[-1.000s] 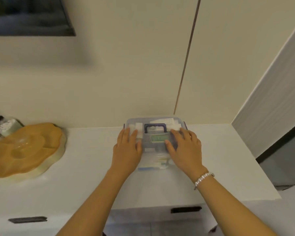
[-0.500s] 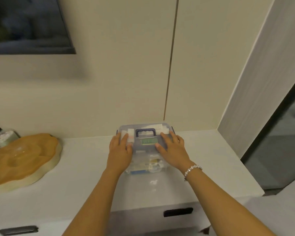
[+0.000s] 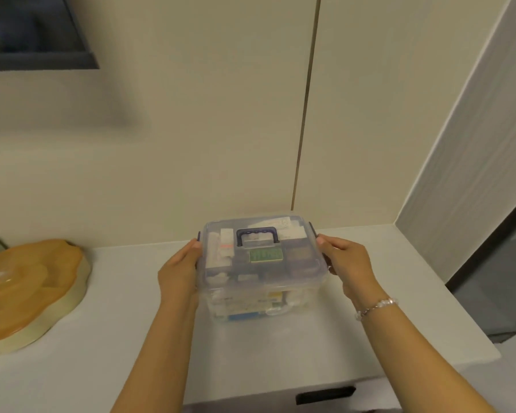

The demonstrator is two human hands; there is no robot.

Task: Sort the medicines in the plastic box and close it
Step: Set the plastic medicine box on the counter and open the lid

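A clear plastic box (image 3: 298, 265) with a dark blue handle (image 3: 257, 234) stands on the white counter (image 3: 116, 329) near the back wall, its lid on. Medicine packs (image 3: 251, 305) show through the walls and lid. My left hand (image 3: 179, 271) presses against the box's left side, over the left side clip. My right hand (image 3: 344, 263), with a bead bracelet at the wrist, grips the right side at the blue clip (image 3: 312, 231). Whether the clips are latched cannot be told.
An orange lidded tray (image 3: 27, 289) sits at the counter's left end. A grey panel (image 3: 459, 162) bounds the counter on the right, with a dark opening beyond it. Drawer slots (image 3: 325, 394) lie below the front edge.
Both hands have slid off the top of the lid and out to the box's left and right sides. The view has drawn closer to the box.
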